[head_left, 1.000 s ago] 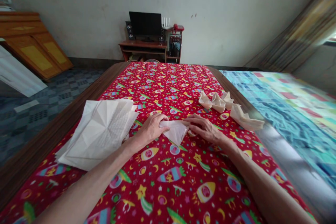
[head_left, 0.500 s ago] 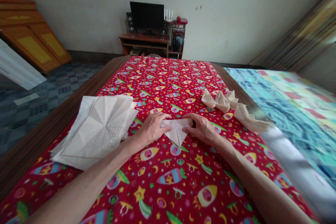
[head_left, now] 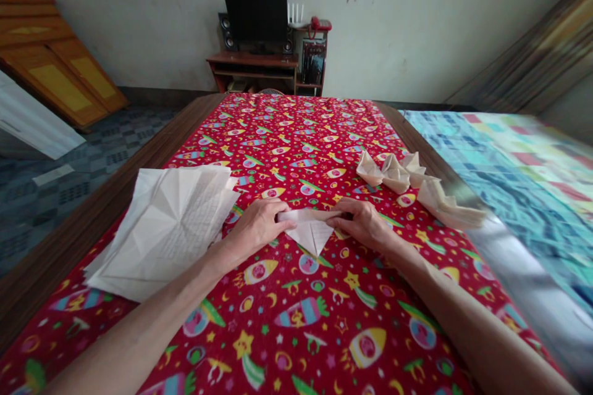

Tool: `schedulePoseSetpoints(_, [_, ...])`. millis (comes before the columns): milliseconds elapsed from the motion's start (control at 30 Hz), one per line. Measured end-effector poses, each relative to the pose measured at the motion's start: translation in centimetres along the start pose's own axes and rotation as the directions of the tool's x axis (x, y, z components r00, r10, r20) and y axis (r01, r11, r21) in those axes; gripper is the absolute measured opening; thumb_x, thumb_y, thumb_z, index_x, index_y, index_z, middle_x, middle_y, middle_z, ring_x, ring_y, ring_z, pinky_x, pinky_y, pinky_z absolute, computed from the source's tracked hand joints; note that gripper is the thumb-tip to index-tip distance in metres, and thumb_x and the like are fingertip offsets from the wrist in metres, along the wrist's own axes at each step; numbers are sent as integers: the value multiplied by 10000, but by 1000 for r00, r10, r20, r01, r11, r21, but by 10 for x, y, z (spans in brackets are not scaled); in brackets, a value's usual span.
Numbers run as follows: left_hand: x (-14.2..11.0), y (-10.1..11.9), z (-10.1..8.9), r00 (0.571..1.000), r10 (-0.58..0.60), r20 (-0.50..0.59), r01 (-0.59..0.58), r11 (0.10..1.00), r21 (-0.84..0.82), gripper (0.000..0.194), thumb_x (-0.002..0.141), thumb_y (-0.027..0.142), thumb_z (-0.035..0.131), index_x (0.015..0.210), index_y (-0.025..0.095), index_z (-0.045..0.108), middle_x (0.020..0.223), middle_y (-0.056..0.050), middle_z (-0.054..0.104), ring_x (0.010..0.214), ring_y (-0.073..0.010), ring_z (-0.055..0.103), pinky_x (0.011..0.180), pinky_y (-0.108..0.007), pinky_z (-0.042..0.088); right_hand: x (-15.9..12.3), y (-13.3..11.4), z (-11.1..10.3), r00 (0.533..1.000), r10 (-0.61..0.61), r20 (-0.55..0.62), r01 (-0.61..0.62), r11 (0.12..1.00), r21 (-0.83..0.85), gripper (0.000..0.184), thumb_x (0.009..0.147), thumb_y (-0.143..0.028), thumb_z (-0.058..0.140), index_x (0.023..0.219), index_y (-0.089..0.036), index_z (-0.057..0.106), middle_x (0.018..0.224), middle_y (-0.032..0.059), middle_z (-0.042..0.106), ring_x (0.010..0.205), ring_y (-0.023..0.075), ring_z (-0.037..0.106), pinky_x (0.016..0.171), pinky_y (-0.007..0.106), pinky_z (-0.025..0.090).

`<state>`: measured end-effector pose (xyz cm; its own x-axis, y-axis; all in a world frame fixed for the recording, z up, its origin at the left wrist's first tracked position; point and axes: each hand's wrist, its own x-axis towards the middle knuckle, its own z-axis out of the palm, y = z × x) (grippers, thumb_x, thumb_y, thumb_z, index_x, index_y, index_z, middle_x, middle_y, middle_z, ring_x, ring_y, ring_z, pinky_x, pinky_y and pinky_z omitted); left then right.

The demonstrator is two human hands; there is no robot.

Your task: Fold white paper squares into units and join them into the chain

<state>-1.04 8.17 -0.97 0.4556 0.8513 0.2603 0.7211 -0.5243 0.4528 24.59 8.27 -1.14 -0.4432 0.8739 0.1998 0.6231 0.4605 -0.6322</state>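
A folded sheet of paper (head_left: 309,231), its point toward me and a slit down its middle, lies on the red patterned cloth (head_left: 296,345). My left hand (head_left: 263,221) pinches its left corner between thumb and fingers. At the right corner, my right hand (head_left: 360,221) grips the paper the same way. The top edge between the two hands is folded into a narrow band. Beside my left forearm rests a stack of creased paper sheets (head_left: 162,228). Right of my right hand stand several folded paper pieces (head_left: 396,174), with a flatter folded bundle (head_left: 447,207) nearer me.
The cloth covers a table with brown wooden edges (head_left: 139,166). Beyond it, a desk (head_left: 252,60) holds a black monitor (head_left: 256,17) and a red telephone (head_left: 319,24). A bed with a blue patterned cover (head_left: 491,179) adjoins the right side. An orange cabinet (head_left: 60,68) stands at left.
Both hands have moved apart toward the paper's corners, and its top edge now looks narrower and more tightly folded. The camera view has shifted slightly.
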Motion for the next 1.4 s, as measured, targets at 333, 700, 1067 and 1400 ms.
schedulePoseSetpoints(333, [-5,1,3,999,31,-30,-30,999,12,220,745,226,738,657,176,544,662,23,557,647,-131,519,620,-244,376,-4,1,2,998,-24,-52,23,1000,-17,128,817,-235,622,706,-175,639,676,-10,574,603,109,519,557,217,374])
schedulePoseSetpoints(700, [-11,8,2,995,94,-31,-92,995,40,165,777,171,704,740,180,543,767,19,588,737,-146,554,690,-262,411,-6,4,5,968,-186,-167,165,977,-135,430,817,-234,631,1235,-195,541,1180,112,571,1074,245,540,879,373,466])
schedulePoseSetpoints(1067, [-12,3,8,985,164,-45,-167,984,-61,120,818,105,633,807,179,540,814,11,567,773,-140,549,715,-252,432,-6,0,5,957,-268,-109,254,959,-127,71,870,-243,575,846,-195,623,846,50,596,785,171,546,700,299,462])
schedulePoseSetpoints(1400, [-25,12,-8,964,263,50,-267,943,200,174,939,142,428,795,166,522,840,-28,538,835,-181,501,764,-309,446,-11,2,3,935,-353,-45,324,897,-301,204,932,-191,450,809,-182,612,825,65,607,791,172,523,710,288,437])
